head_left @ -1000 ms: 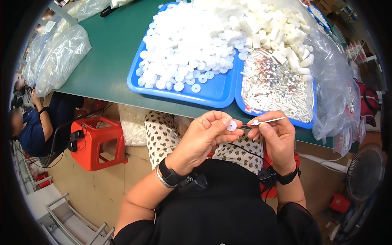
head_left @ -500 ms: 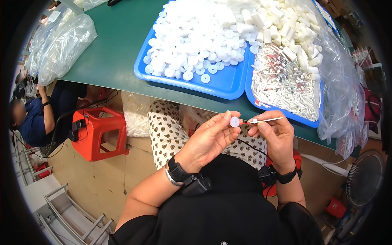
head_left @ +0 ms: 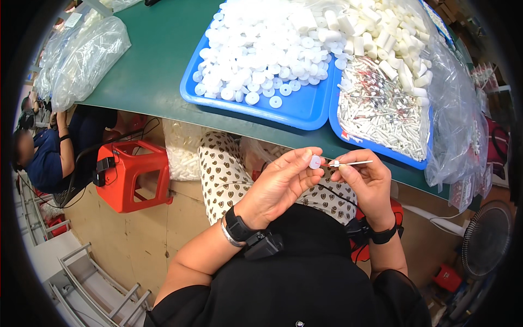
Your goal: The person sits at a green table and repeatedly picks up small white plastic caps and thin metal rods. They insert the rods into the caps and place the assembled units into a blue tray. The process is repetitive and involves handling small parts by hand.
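Observation:
Above my lap, just off the table's front edge, my left hand (head_left: pixel 286 182) pinches a small round white plastic disc (head_left: pixel 315 162) between thumb and fingertips. My right hand (head_left: pixel 366 182) closes on a thin white stick-like piece (head_left: pixel 354 162) with a reddish tip that points left at the disc. The tip is at or very near the disc; whether it has entered the centre I cannot tell. Beyond my hands stands a blue tray (head_left: pixel 294 115) heaped with translucent white discs. Right of it, another blue tray (head_left: pixel 381 152) holds many thin white and red pieces and cream foam cylinders (head_left: pixel 389 70).
The trays rest on a green table (head_left: pixel 147 65) with clear plastic bags (head_left: pixel 92 60) at its left end and more plastic at the right. A red stool (head_left: pixel 133 174) and a seated person (head_left: pixel 49 163) are on the left. A black fan (head_left: pixel 486 240) stands right.
The disc has turned slightly in my left fingers and moved a touch right. My right hand and the stick-like piece have shifted a little left, closer to the disc.

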The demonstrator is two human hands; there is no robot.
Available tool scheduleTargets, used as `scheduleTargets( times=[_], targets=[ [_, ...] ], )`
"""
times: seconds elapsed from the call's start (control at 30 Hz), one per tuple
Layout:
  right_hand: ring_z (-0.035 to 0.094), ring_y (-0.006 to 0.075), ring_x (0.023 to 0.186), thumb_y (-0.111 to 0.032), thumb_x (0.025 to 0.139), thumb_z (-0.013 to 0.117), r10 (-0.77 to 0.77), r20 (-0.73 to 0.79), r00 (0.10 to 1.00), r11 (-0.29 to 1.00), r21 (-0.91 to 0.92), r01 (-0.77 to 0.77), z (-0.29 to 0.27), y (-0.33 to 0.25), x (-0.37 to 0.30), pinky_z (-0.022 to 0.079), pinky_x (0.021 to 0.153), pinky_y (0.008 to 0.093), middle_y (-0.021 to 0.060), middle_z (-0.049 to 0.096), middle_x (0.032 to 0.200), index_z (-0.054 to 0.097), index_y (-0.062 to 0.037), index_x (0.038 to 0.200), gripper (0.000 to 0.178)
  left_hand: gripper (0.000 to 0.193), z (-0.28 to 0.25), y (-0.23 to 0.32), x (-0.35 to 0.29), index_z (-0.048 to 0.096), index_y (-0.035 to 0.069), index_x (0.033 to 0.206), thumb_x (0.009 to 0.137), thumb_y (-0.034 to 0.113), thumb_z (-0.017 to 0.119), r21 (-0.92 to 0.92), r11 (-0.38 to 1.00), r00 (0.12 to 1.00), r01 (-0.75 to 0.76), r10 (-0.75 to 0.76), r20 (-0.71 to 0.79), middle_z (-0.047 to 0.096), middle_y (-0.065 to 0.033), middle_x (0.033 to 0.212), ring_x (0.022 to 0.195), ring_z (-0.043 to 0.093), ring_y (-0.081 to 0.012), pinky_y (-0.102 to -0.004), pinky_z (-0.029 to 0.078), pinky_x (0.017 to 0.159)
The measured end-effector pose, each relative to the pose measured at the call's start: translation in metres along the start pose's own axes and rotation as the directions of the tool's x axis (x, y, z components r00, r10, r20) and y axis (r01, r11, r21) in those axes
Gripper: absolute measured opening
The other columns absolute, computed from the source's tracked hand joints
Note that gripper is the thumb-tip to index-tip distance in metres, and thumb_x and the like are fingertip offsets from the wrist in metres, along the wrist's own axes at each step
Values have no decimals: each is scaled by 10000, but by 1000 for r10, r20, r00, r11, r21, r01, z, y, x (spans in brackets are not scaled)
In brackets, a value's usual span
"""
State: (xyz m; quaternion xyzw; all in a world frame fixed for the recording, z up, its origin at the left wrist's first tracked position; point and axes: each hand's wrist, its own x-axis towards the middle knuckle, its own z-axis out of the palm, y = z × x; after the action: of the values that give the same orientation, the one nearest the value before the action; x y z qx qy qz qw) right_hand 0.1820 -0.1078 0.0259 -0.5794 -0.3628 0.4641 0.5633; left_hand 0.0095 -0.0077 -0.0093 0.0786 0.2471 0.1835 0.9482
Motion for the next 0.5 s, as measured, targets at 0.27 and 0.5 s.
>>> scheduleTargets(
  times=[0.27, 0.5],
  targets=[
    [665, 167, 733, 28, 834, 687, -261, 102, 960, 864, -419, 280, 3, 2, 8, 519, 643, 266, 105, 697, 915, 695, 6, 942, 110, 289, 3, -5, 1, 573, -7, 1225, 997, 170, 581, 91, 996, 1000, -24, 23, 18, 654, -69, 1067, 942, 652, -124, -263, 550, 875],
    [649, 267, 659, 38, 797, 690, -372, 183, 910, 553, -743, 376, 11, -2, 5, 516, 575, 331, 124, 672, 808, 674, 16, 931, 136, 292, -5, -9, 3, 592, -11, 1204, 995, 193, 586, 117, 993, 999, -7, 11, -32, 653, -50, 1052, 935, 648, -113, -250, 541, 881]
  ],
)
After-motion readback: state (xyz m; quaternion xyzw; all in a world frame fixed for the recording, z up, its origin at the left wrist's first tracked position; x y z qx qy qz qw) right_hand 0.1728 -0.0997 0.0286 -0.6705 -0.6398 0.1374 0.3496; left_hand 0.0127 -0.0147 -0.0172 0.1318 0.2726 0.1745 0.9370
